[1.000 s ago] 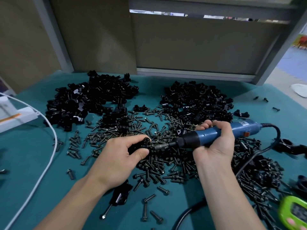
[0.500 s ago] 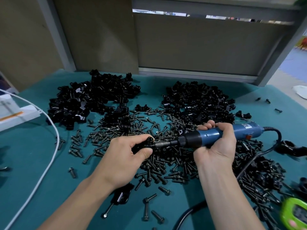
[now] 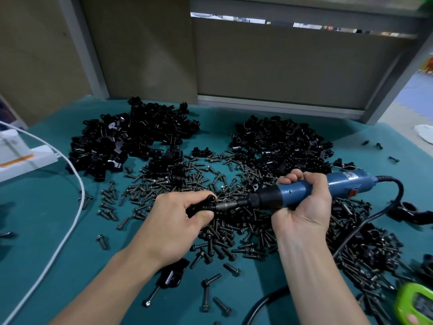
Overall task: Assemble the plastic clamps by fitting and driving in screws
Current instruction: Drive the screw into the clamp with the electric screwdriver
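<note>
The left hand (image 3: pixel 173 221) has its fingers clenched round one black clamp (image 3: pixel 206 202), held just above the middle of the desk (image 3: pixel 46 231). The right hand (image 3: pixel 304 207) grasps the blue electric screwdriver (image 3: pixel 339 182), its bit pressed into the clamp's end (a screw going in, I'd judge, though the screw itself is hidden). Most of the job looks to lie ahead. A heap of clamp parts (image 3: pixel 131 141) sits at 11 o'clock, another heap (image 3: pixel 281 141) at 1 o'clock, and loose screws (image 3: pixel 187 179) carpet the centre. A second clamp (image 3: pixel 171 277) lies at 6 o'clock by the left wrist; whether it is finished, I cannot tell.
</note>
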`<control>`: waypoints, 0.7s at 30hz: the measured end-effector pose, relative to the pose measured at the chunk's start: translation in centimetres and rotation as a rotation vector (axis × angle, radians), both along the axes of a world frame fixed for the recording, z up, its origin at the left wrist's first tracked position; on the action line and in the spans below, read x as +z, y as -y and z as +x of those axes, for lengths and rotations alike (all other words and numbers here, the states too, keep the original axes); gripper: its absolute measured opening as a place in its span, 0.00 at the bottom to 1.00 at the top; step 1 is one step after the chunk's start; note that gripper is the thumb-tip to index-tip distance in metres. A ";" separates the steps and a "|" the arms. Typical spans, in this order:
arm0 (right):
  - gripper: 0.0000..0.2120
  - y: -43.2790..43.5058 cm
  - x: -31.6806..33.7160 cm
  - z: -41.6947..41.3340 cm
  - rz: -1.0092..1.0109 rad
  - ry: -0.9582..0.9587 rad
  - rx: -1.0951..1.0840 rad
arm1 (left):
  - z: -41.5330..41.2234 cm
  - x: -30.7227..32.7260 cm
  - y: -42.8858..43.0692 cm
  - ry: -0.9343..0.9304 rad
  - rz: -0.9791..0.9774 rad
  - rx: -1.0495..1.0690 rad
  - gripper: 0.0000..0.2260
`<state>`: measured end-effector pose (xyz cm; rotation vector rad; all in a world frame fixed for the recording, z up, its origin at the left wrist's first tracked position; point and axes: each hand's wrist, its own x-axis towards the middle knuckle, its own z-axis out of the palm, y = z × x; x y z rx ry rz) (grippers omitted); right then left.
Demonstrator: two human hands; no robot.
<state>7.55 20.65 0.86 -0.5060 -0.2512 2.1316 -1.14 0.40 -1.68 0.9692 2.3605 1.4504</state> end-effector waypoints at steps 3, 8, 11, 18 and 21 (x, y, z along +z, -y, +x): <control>0.12 0.1 0.0 -0.1 0.004 0.003 -0.002 | 0.0 0.0 0.1 0.004 0.010 0.002 0.29; 0.10 0.2 0.1 0.0 0.003 0.001 0.001 | 0.0 0.1 0.0 0.005 -0.004 -0.007 0.22; 0.09 0.2 0.1 -0.1 0.002 -0.002 0.004 | 0.1 0.1 -0.1 0.008 -0.013 -0.009 0.19; 0.08 0.3 0.2 0.0 0.014 0.004 0.001 | 0.2 0.5 -0.1 0.018 -0.027 -0.028 0.25; 0.07 0.4 0.2 0.1 0.024 0.014 0.002 | 0.2 0.5 0.0 0.042 -0.030 -0.016 0.20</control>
